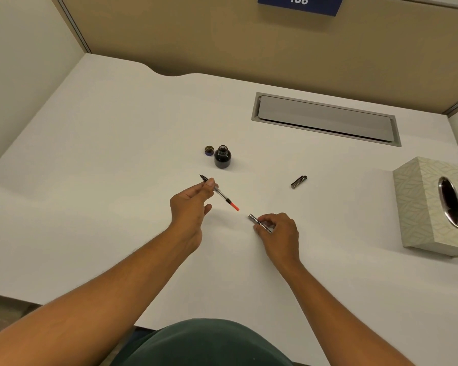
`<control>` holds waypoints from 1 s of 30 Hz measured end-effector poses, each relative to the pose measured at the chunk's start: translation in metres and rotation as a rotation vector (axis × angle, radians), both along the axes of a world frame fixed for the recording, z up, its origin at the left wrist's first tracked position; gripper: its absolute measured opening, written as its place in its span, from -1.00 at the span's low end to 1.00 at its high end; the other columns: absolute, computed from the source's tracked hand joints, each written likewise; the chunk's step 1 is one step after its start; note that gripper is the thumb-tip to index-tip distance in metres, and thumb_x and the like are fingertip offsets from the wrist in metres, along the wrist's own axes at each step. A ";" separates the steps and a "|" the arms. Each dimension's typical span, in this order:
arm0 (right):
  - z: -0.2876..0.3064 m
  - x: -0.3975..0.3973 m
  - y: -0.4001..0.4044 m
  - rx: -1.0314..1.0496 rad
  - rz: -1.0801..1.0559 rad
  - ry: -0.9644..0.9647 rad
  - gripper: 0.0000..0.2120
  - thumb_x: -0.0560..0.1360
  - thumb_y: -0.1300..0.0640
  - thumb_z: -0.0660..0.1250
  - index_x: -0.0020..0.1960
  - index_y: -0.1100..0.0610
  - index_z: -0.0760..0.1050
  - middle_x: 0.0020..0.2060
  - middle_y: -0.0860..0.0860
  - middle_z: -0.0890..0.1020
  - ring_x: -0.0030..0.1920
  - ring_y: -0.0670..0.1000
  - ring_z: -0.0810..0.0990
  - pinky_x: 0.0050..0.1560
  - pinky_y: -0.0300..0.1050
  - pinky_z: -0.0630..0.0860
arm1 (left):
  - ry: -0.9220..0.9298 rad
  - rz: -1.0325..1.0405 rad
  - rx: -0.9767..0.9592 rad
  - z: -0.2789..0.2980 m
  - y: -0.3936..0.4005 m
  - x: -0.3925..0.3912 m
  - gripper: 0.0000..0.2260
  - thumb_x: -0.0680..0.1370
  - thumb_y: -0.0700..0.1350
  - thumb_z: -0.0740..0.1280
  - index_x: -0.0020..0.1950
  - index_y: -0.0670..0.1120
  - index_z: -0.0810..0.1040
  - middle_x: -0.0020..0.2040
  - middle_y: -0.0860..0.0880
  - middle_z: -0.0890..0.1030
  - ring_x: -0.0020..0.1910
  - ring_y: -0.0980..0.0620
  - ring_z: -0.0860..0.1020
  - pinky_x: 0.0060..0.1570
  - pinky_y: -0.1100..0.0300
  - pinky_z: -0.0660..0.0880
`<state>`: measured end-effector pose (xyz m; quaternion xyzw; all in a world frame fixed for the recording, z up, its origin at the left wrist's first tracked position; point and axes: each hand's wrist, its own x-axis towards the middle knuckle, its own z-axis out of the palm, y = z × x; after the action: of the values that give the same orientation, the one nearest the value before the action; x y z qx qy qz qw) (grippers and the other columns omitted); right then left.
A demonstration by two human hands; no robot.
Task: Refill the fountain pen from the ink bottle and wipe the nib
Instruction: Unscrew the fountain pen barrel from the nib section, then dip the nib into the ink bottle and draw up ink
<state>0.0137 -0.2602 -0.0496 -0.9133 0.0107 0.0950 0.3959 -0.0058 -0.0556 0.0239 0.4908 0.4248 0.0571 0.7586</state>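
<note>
White desk [117,154], left hand [189,207] pinching pen front [220,192], right hand [279,235] gripping barrel [257,221], uncapped ink bottle [222,157], cap [298,181], tissue box [418,207].

One head-worn wide-angle view looks steeply down, close over the desk [117,154]

White desk [117,154], tan partition walls [196,35]

the blue sign with white numerals [299,2] is cut off by the top edge. the patterned cardboard tissue box [421,204] runs past the right edge. the silver pen barrel [257,221] is half hidden inside the right hand [278,233].
</note>
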 end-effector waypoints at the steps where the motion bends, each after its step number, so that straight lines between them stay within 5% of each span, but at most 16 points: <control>1: -0.001 0.000 0.000 -0.011 0.003 -0.009 -0.86 0.47 0.14 0.55 0.02 0.01 0.72 -0.10 -0.05 0.64 0.02 0.06 0.59 0.17 0.13 0.53 | 0.003 -0.001 -0.001 0.000 0.000 -0.001 -0.92 0.54 -0.02 0.55 -0.06 -0.02 0.77 -0.01 0.04 0.81 0.22 0.02 0.68 0.06 0.12 0.57; 11: -0.001 -0.003 0.000 -0.004 0.021 0.015 -0.72 0.44 0.07 0.59 0.12 0.03 0.67 -0.08 -0.05 0.63 0.05 0.04 0.57 0.18 0.09 0.52 | -0.010 -0.014 -0.007 0.005 0.004 -0.014 -0.88 0.54 -0.01 0.55 -0.02 -0.04 0.77 -0.02 0.06 0.80 0.18 0.03 0.67 0.05 0.13 0.57; 18: 0.034 -0.016 0.031 0.284 -0.016 0.041 -0.62 0.43 -0.07 0.58 0.19 -0.21 0.54 0.00 -0.16 0.63 -0.01 -0.15 0.58 -0.06 -0.27 0.50 | -0.016 -0.006 -0.042 0.004 0.022 -0.015 -0.89 0.54 0.00 0.55 -0.05 -0.02 0.78 -0.05 0.09 0.80 0.17 0.04 0.67 0.03 0.13 0.58; 21: 0.060 -0.025 0.059 0.429 0.061 0.085 -0.57 0.41 -0.11 0.58 0.23 -0.22 0.53 -0.01 -0.17 0.68 -0.02 -0.12 0.66 -0.08 -0.25 0.62 | -0.023 -0.017 -0.076 0.006 0.027 -0.013 -0.89 0.55 0.00 0.54 -0.05 -0.03 0.78 -0.06 0.09 0.80 0.16 0.04 0.67 0.05 0.12 0.60; 26: 0.084 -0.016 0.074 0.619 -0.014 0.103 -0.80 0.51 0.09 0.54 0.12 -0.03 0.65 -0.12 -0.01 0.74 -0.07 -0.02 0.73 -0.11 -0.17 0.67 | -0.043 -0.013 -0.150 0.010 0.015 -0.015 -0.88 0.56 -0.01 0.53 -0.01 -0.05 0.79 0.00 0.06 0.80 0.15 0.04 0.67 0.02 0.12 0.62; 30: 0.089 -0.003 0.071 0.660 -0.062 0.114 -0.98 0.55 0.16 0.50 -0.02 0.09 0.69 -0.23 -0.01 0.74 -0.25 -0.10 0.71 -0.26 -0.32 0.59 | -0.066 -0.054 -0.191 0.008 0.015 -0.017 -0.81 0.51 -0.01 0.57 0.06 -0.07 0.80 0.07 0.02 0.79 0.13 0.04 0.70 -0.02 0.15 0.65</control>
<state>0.0105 -0.1892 0.0394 -0.7284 0.0293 0.1324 0.6716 -0.0232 -0.0403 0.0323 0.4255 0.3899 0.0121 0.8166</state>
